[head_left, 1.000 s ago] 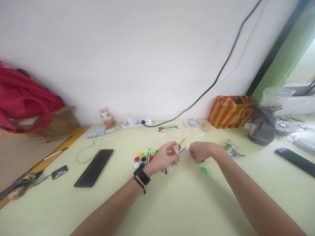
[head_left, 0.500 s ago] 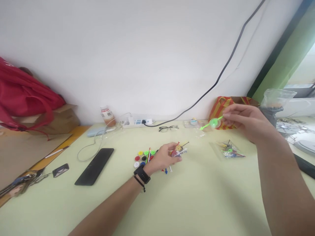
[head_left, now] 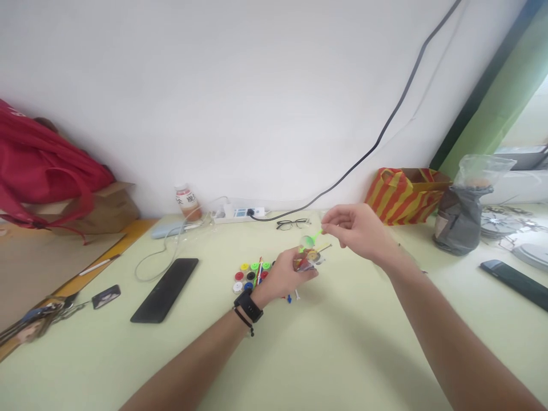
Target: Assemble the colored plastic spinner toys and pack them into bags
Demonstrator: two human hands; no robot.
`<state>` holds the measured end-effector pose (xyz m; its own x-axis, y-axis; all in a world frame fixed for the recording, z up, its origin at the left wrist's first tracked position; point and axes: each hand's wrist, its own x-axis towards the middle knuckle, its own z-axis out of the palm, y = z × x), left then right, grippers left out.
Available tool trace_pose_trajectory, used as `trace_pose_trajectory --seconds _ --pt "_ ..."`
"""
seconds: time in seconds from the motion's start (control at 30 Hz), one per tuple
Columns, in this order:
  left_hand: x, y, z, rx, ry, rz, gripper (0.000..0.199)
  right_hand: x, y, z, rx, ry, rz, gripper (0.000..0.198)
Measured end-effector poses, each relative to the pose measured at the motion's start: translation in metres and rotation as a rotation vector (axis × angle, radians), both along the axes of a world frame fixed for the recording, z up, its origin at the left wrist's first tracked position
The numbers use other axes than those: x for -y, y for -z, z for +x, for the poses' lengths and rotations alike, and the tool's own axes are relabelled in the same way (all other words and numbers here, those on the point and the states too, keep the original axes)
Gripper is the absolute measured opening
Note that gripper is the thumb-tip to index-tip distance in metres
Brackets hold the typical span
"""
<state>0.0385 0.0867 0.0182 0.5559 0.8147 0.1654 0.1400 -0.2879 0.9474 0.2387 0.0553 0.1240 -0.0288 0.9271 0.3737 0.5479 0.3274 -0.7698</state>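
Observation:
My right hand [head_left: 357, 231] pinches one end of a bright green stick with a clear round disc [head_left: 308, 242] on it. That disc hangs just above my left hand [head_left: 286, 274], overlapping its load in view, so contact cannot be judged. Between the left fingers and thumb is a bunch of similar sticks and discs [head_left: 314, 257] in yellow, red and white. Left of that hand, small round coloured pieces [head_left: 250, 276] lie in rows, with some sticks [head_left: 260, 268] across them. Blue and white stick ends [head_left: 290, 298] poke out below the left hand, partly hidden.
Eyeglasses [head_left: 292, 224] and a power strip [head_left: 240, 214] lie near the wall, beside a bottle [head_left: 188, 203]. A black slab-shaped object [head_left: 165, 291] rests to the left. Towards the right stand a striped bag [head_left: 400, 197] and a grey bag [head_left: 458, 222].
My right hand has come left and down, carrying the green stick and disc over to the left hand. It now covers most of the small plastic bag of pieces. My left hand barely moved.

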Motion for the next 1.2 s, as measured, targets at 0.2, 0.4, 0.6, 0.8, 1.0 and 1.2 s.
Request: trace_pose_trajectory --seconds 0.2,0.4,0.6,0.8,1.0,1.2 --pt "0.002 -0.009 0.0 -0.015 -0.041 0.07 0.024 -0.001 0.003 -0.003 0.33 0.057 0.062 0.028" --pt "-0.003 0.0 0.001 0.055 -0.015 0.032 0.03 0.009 -0.006 0.013 0.489 -0.074 -0.019 0.049" --pt "-0.005 0.002 0.0 0.166 0.074 -0.103 0.033 0.008 -0.003 0.026 0.474 -0.164 -0.035 0.035" --pt "-0.01 -0.007 -0.005 0.343 0.042 -0.249 0.043 -0.005 0.003 0.026 0.209 0.052 0.156 0.038" --pt "-0.021 -0.01 -0.01 0.439 -0.089 -0.237 0.039 -0.028 0.032 0.023 0.226 -0.377 -0.253 0.038" --pt "-0.024 -0.015 -0.013 0.423 -0.148 -0.189 0.036 -0.041 0.048 0.026 0.112 -0.469 -0.276 0.038"
